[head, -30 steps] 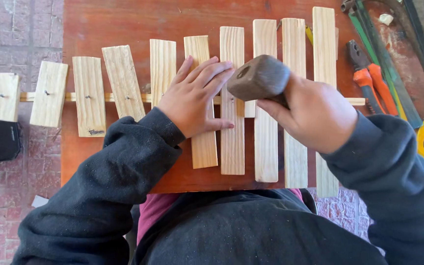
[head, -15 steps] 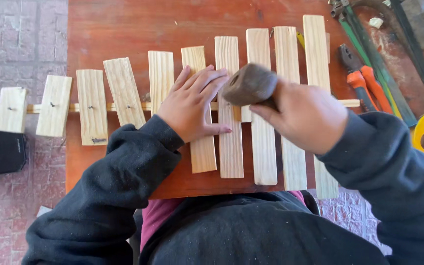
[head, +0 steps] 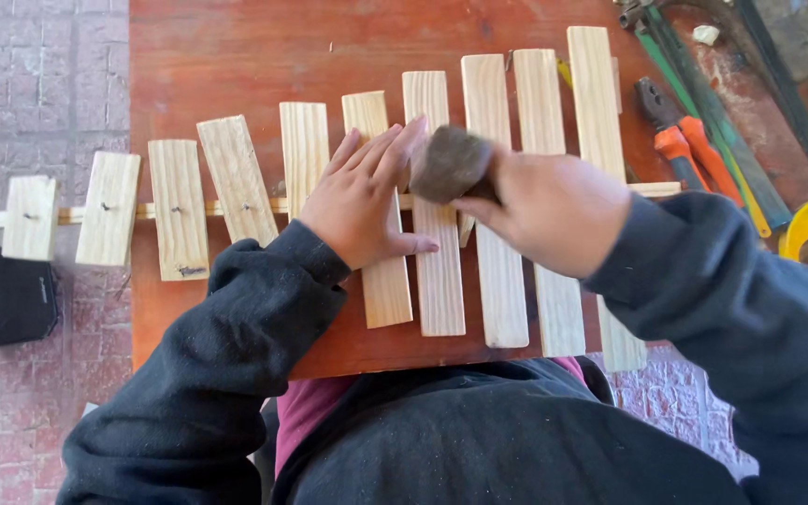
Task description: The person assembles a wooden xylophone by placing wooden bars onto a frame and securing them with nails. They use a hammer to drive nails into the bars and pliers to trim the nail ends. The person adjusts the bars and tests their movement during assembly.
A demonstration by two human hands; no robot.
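Rightward, hammer (head: 449, 165) over slats (head: 438, 281); tools (head: 694, 150) crowd edge.

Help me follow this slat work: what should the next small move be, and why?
Probably a short downward tap. The right hand holds the hammer raised just above the rail line, while the left hand lies flat on the slats, fingertips close beside the hammer head, so keep the stroke small.

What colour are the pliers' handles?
Orange, on the pliers right of the slats; head view.

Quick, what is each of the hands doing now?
Left hand: open, flat on the wooden slats.
Right hand: closed, holding a hammer.
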